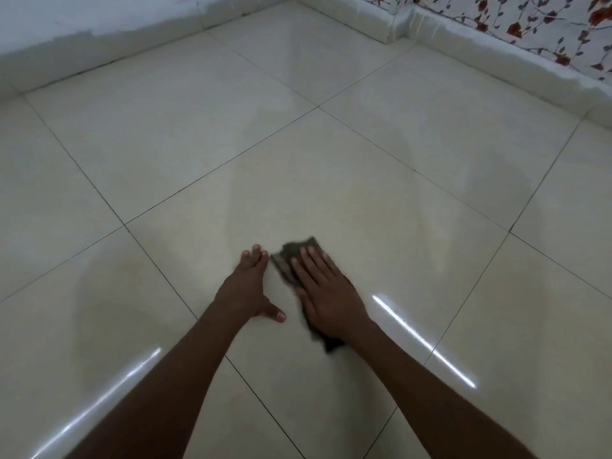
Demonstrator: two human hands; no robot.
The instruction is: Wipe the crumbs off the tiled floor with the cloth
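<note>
Right hand (326, 293) flat on dark grey cloth (291, 260), fingers straight and together, palm pressing down rather than pinching; no curl round the fabric. Cloth crumpled beneath it, poking out past the fingertips at the far end and past the heel of the palm at the near end, edges blurred. Left hand (248, 286) just beside, apart from the cloth, fingers straight, thumb splayed toward the right hand, resting on the tile and holding nothing.

Cloth on the middle tile of the glossy cream tiled floor (430, 144), dark grout lines crossing on every side. Crumbs too small or faint to make out anywhere on the tiles.

Fabric likely soft, light and limp: apt to bunch or fold under a push, and to slide easily on so shiny a surface. Best held under a broad flat palm over its centre, with weight spread so the edges stay down and sweep; a pinch at one corner would probably let the rest trail.

Further out, white skirting (496, 51) along the walls, and floral wallpaper (530, 21) at far right.
</note>
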